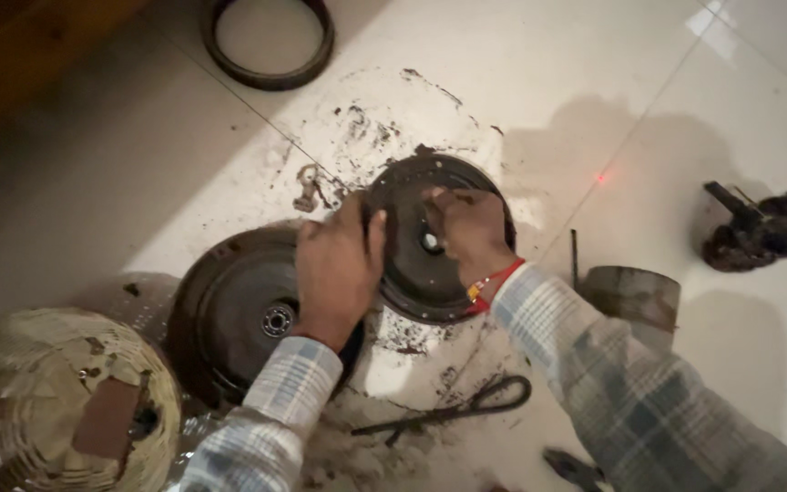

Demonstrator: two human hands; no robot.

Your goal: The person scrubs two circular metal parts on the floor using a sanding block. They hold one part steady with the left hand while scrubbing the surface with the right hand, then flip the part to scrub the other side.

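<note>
- both hands work on a dark, greasy round cover point(421, 273) that stands tilted on the white tiled floor point(594, 82), leaning toward a second cover.
- the left hand point(339, 264) has its grip clamped over the near-left rim of that cover, steadying it.
- the right hand point(471, 228) rests on the cover's face with its fingers pressed close by the small centre hole point(431, 242); i cannot tell whether the grip is closed on anything there.
- the second round cover point(229, 310), with a bearing at its middle, lies flat just beside the first, partly under the left forearm.
- judging by how things lie, the two covers are already apart and the copper-wound core point(56, 401) sits out on its own at the lower left, so the stripping-down looks well along; the upright cover is not yet set down.
- dirt smears ring the spot where the parts lie.
- containers: a small grey metal cup point(635, 296) stands near the right sleeve; its inside is hidden.
- a rubber ring point(270, 77), a black cord loop point(475, 401) and a dark oily clump of parts point(762, 232) lie well apart.
</note>
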